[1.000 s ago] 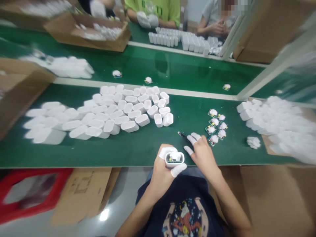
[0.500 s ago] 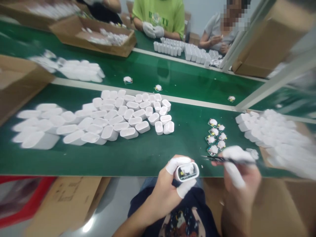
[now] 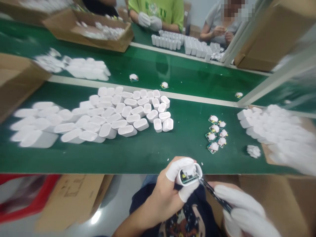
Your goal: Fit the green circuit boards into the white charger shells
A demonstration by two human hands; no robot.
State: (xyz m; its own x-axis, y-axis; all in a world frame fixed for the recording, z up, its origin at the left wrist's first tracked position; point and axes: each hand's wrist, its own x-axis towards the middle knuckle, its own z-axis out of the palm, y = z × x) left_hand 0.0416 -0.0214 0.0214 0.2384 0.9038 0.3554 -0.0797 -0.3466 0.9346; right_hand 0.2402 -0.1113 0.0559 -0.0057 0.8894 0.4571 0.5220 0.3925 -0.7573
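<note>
Item 1: left hand (image 3: pixel 170 189), fingers and thumb clamped around a white shell (image 3: pixel 178 180), at 5 o'clock from my view's centre. Shell mouth faces up towards me; its oval's long axis runs 8 to 2 o'clock. Inside: circuit board (image 3: pixel 189 178).

Item 2: right hand (image 3: pixel 243 205), digits closed on a slim black tool (image 3: pixel 215 193) aimed at 10 o'clock, tip at the mouth's right end; board contact, I cannot tell.

Item 3: loose boards (image 3: pixel 213 146), 1 o'clock from the shell.
</note>
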